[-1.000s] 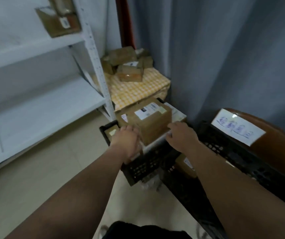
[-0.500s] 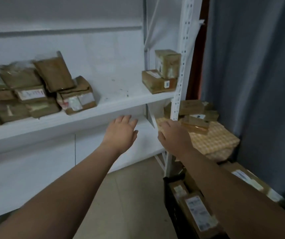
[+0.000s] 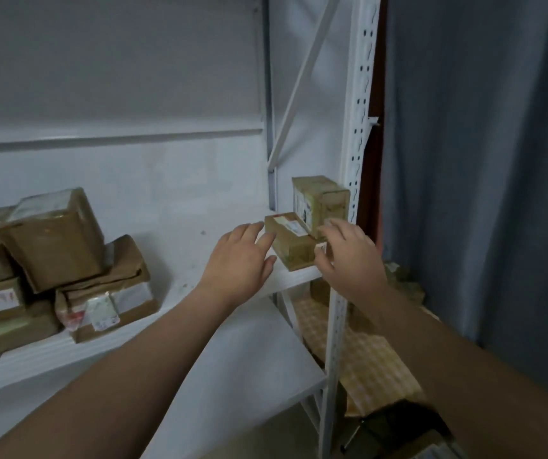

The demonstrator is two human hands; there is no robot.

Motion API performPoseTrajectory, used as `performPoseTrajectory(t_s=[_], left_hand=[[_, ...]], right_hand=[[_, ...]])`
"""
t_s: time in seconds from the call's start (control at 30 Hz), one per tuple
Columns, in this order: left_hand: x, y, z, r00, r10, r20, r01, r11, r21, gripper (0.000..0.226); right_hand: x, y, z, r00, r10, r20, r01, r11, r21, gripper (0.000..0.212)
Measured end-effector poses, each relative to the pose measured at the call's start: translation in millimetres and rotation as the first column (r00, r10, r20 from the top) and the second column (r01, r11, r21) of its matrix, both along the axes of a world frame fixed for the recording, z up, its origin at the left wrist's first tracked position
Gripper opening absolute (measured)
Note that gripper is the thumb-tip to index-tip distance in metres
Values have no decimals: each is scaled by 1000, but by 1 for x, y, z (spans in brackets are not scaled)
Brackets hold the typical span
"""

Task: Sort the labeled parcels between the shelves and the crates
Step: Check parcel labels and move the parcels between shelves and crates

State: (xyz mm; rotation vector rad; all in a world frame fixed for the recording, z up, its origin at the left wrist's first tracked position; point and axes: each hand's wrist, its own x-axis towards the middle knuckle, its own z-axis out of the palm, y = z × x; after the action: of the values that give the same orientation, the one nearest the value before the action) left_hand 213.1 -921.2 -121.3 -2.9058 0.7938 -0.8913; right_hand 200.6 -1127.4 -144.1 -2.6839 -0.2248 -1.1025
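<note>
At the right end of the white rack's middle shelf [image 3: 294, 278], hard against the perforated corner post [image 3: 360, 134], two labeled parcels are stacked. A flat brown parcel [image 3: 290, 241] lies on the board, and a taller box [image 3: 320, 202] stands on its far right part. Both hands reach toward this pair and hold nothing. The left hand [image 3: 239, 256] is spread wide, fingers straight, its tips just beside the flat parcel's left edge; whether they touch it cannot be told. The right hand [image 3: 353, 263] is loosely spread in front of the stack's right side, its thumb over the flat parcel's front edge. At the shelf's left end sits a heap of parcels [image 3: 52, 238], at least five of them, some hidden behind others. Beyond the post, a yellow checked cloth [image 3: 370, 359] lies lower down beside a grey curtain [image 3: 481, 160].
</note>
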Motion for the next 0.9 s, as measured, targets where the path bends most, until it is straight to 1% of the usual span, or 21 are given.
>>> performPoseTrajectory(t_s=[0.07,0.17,0.3,0.37,0.4,0.47,0.53,0.57,0.6,0.63,0.7,0.73,0.8,0.83,0.87,0.9], left_hand=[[28,-22,10,999,-40,20,41,999,-32,48],[65,-45,12,998,-63,18,64,996,-61,48],[105,-53,0,997,-83,-3,82,993,-83,49],[122,-50,-6,996,-87,-8,87,993,-78,50],[131,-48,-8,996,-89,-16,87,993,-81,50],[146,-44,-13,994,-101,-30,97,990,-104,51],[160,-41,-17,990,-131,-41,124,981,-147,50],[166,-40,-18,988,-149,-43,140,974,-177,49],[171,-40,-19,986,-164,-43,150,964,-221,48],[175,-41,-20,983,-176,-49,155,948,-278,48],[180,-45,-21,972,-214,-95,152,887,-436,52],[182,-47,-21,959,-250,-132,143,833,-534,56],[184,-51,-20,906,-380,-188,138,683,-717,63],[185,-53,-20,863,-472,-180,156,589,-793,65],[184,-55,-19,811,-567,-145,182,480,-858,63],[183,-57,-17,763,-640,-91,205,373,-905,58]], right_hand=[[28,-17,8,999,-51,-17,52,997,59,46],[73,-29,18,988,-129,-91,140,981,136,57],[127,-27,25,942,-222,-252,248,966,75,74],[147,-24,26,907,-272,-322,305,951,56,77],[155,-23,27,896,-289,-338,330,941,70,76],[167,-21,28,902,-313,-298,361,925,120,67],[172,-20,27,931,-320,-174,351,917,189,56],[171,-19,25,948,-301,-102,318,913,257,55],[170,-19,23,964,-262,-36,257,896,361,54],[167,-17,20,978,-208,23,170,854,492,53],[159,-12,13,986,-99,132,-28,691,722,47],[156,-8,9,982,-61,178,-105,605,789,43],[153,0,0,965,14,260,-240,434,868,33],[151,5,-3,952,48,301,-299,341,891,27],[151,10,-5,941,72,330,-337,263,904,21],[151,15,-6,935,81,344,-354,220,909,17]])
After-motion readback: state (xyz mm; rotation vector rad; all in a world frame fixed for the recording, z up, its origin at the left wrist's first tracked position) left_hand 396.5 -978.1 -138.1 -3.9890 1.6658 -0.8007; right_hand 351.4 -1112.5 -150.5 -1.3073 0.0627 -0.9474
